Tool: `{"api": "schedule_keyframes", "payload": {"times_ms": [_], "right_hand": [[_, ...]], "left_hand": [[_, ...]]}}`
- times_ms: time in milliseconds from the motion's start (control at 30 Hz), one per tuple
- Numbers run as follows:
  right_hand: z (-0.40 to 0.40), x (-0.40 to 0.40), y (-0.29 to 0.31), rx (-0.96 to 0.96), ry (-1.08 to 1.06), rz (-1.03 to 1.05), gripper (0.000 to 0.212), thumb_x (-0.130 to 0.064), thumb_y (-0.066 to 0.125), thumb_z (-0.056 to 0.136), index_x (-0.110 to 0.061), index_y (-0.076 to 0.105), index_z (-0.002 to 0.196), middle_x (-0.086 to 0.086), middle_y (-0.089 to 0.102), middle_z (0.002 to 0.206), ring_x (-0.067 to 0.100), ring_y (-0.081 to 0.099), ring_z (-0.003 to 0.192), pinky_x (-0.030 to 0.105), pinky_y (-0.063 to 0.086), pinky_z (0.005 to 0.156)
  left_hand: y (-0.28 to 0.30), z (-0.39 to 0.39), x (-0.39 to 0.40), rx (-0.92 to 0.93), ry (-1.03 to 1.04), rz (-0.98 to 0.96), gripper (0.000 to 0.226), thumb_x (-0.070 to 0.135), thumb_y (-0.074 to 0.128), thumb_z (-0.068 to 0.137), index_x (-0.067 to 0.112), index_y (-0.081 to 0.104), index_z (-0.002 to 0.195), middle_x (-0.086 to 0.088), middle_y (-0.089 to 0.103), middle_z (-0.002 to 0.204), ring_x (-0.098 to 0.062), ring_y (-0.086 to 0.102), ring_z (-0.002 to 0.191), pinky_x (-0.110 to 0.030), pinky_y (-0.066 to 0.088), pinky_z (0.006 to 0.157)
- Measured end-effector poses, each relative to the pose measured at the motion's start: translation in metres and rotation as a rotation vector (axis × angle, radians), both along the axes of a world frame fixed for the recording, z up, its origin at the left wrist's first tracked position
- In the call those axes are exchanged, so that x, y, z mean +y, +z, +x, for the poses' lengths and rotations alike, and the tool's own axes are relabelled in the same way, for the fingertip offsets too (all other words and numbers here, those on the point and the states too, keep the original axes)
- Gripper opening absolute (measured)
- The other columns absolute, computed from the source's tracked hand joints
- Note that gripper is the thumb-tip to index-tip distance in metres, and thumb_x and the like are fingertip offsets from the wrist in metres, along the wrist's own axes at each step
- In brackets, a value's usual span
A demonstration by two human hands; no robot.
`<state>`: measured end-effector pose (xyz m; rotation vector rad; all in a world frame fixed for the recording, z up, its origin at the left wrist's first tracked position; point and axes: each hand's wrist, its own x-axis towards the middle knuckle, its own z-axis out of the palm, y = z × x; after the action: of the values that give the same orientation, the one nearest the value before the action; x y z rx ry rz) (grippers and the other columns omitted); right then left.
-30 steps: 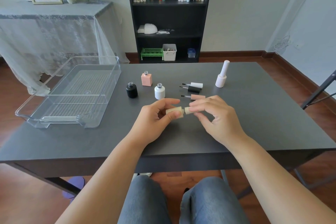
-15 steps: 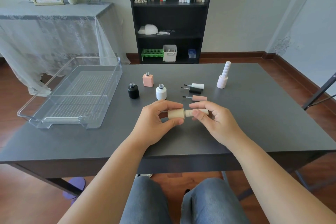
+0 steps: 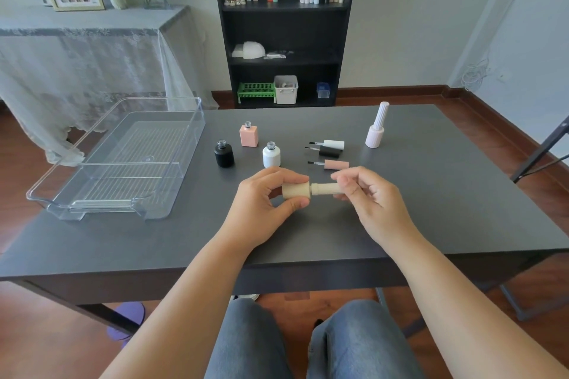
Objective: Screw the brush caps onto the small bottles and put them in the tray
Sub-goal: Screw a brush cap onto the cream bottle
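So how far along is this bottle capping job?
Early days. The clear tray holds nothing yet. In hand: the left hand holds the beige bottle sideways while the right hand holds its cap at the neck. A capped pale pink bottle stands on the table. Left: the black bottle, pink bottle and white bottle stand open, with three loose brush caps beside them.

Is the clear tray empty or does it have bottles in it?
Empty: the clear tray shows only its ribbed floor; no bottles inside.

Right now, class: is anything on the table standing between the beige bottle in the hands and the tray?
Nothing visible: the table between the beige bottle and the tray is bare; the black bottle stands farther back.
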<state>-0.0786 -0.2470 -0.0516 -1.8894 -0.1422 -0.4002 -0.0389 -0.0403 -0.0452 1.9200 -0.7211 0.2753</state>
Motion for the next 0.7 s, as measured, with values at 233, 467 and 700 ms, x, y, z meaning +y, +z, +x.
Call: {"api": "schedule_keyframes", "payload": {"times_ms": [233, 467, 700], "right_hand": [[-0.0010, -0.0058, -0.0040, -0.109, 0.056, -0.057, 0.021, -0.006, 0.072, 0.083, -0.023, 0.070, 0.094, -0.006, 0.064, 0.098, 0.017, 0.060, 0.085, 0.028, 0.049, 0.080], [-0.0049, 0.0000, 0.0002, 0.016, -0.023, 0.071, 0.020, -0.040, 0.053, 0.094, -0.029, 0.070, 0.097, -0.009, 0.073, 0.096, 0.015, 0.068, 0.081, 0.032, 0.052, 0.076], [-0.0038, -0.0033, -0.0024, -0.149, 0.052, -0.067, 0.024, -0.002, 0.071, 0.083, -0.025, 0.070, 0.092, -0.008, 0.065, 0.097, 0.011, 0.061, 0.085, 0.022, 0.048, 0.077]], "left_hand": [[-0.0006, -0.0001, -0.0010, -0.014, 0.003, 0.013, 0.031, 0.010, 0.081, 0.076, 0.014, 0.073, 0.106, 0.004, 0.068, 0.104, -0.009, 0.065, 0.098, -0.020, 0.050, 0.089], [0.0000, -0.0018, -0.0018, -0.019, -0.011, 0.002, 0.030, 0.009, 0.081, 0.076, 0.011, 0.073, 0.105, 0.003, 0.069, 0.104, -0.009, 0.065, 0.097, -0.017, 0.049, 0.088], [0.0017, -0.0030, -0.0022, -0.019, -0.001, 0.015, 0.030, 0.008, 0.081, 0.076, 0.010, 0.073, 0.104, 0.001, 0.068, 0.102, -0.010, 0.065, 0.095, -0.021, 0.051, 0.087]]}}
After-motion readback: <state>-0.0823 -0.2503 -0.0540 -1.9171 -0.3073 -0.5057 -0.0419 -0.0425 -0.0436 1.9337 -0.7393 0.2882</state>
